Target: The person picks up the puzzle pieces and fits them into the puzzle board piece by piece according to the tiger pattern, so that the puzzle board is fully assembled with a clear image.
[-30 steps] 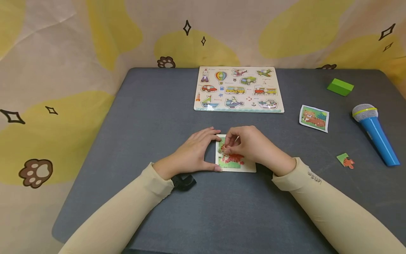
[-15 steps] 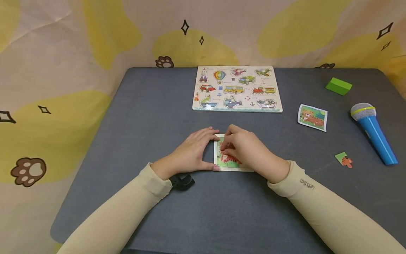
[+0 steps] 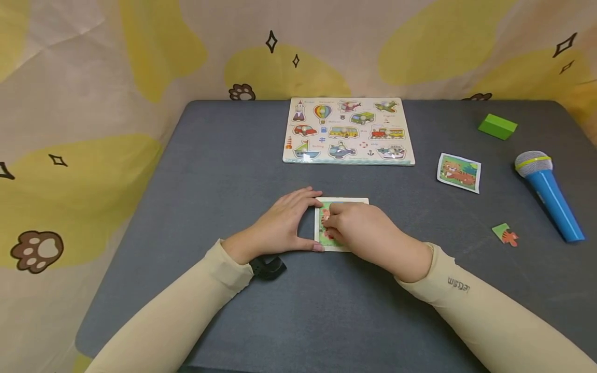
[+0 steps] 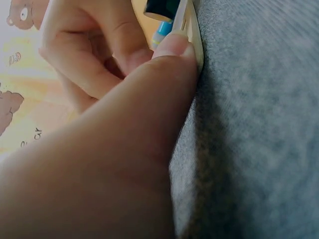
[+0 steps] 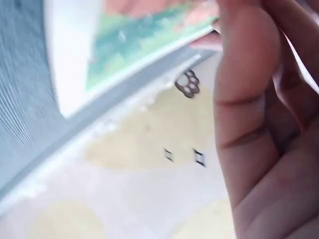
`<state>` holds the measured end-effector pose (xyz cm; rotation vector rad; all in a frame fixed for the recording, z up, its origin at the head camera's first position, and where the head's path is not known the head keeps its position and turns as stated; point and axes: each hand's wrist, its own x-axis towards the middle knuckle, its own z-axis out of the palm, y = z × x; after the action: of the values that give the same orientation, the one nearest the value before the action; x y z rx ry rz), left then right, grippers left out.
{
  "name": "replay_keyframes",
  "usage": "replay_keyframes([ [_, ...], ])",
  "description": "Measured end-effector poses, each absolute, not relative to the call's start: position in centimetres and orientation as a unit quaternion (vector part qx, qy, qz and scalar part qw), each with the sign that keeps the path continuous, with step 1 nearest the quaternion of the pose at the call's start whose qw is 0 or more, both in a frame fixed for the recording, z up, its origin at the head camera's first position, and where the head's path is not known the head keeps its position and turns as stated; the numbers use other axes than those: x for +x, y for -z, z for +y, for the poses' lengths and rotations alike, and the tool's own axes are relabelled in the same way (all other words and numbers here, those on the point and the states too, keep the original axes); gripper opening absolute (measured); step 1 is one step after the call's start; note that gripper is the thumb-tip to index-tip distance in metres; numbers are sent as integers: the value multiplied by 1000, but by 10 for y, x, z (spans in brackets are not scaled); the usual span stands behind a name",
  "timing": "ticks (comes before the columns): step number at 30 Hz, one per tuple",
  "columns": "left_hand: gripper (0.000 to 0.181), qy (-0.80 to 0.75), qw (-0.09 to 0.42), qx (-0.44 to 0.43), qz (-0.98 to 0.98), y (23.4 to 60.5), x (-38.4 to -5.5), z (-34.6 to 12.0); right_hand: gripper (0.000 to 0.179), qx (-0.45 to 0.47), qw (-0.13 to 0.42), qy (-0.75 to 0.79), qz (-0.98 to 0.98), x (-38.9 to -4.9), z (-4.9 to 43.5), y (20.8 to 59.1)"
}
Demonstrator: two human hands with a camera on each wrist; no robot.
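A small white-rimmed jigsaw board [image 3: 342, 200] with a tiger picture lies flat on the dark table. My left hand [image 3: 285, 221] holds its left end, thumb at the near corner and fingers at the far corner. In the left wrist view the left thumb [image 4: 172, 55] lies along the board's edge. My right hand [image 3: 373, 235] is bent over the board, fingertips on a puzzle piece [image 3: 325, 215] with orange and green print at the left side. That hand covers most of the picture. The right wrist view shows its curled fingers [image 5: 244, 89] beside the board's corner [image 5: 67, 102].
One loose puzzle piece [image 3: 506, 235] lies to the right. Beyond it are a blue toy microphone [image 3: 555, 199], a tiger picture card [image 3: 459, 173] and a green block [image 3: 498, 127]. A vehicle peg puzzle [image 3: 349, 132] sits at the table's back, before a patterned cloth [image 3: 326, 46].
My right hand has brought the puzzle piece slightly left and down onto the board, and its knuckles have dropped lower over the picture. The left hand keeps its place.
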<state>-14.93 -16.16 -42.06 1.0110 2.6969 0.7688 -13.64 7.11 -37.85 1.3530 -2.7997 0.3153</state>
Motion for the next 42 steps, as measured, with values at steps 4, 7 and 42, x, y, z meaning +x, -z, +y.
replay_keyframes([
  [4,88,-252,86,331,905,423,-149,-163,20,422,-31,-167,-891,-143,85,373],
  [7,88,-249,85,334,905,424,-150,-162,23,391,-45,-174,-903,-144,110,366],
  [42,89,-238,90,329,909,423,-153,-160,22,115,-141,-90,-979,-128,311,363],
])
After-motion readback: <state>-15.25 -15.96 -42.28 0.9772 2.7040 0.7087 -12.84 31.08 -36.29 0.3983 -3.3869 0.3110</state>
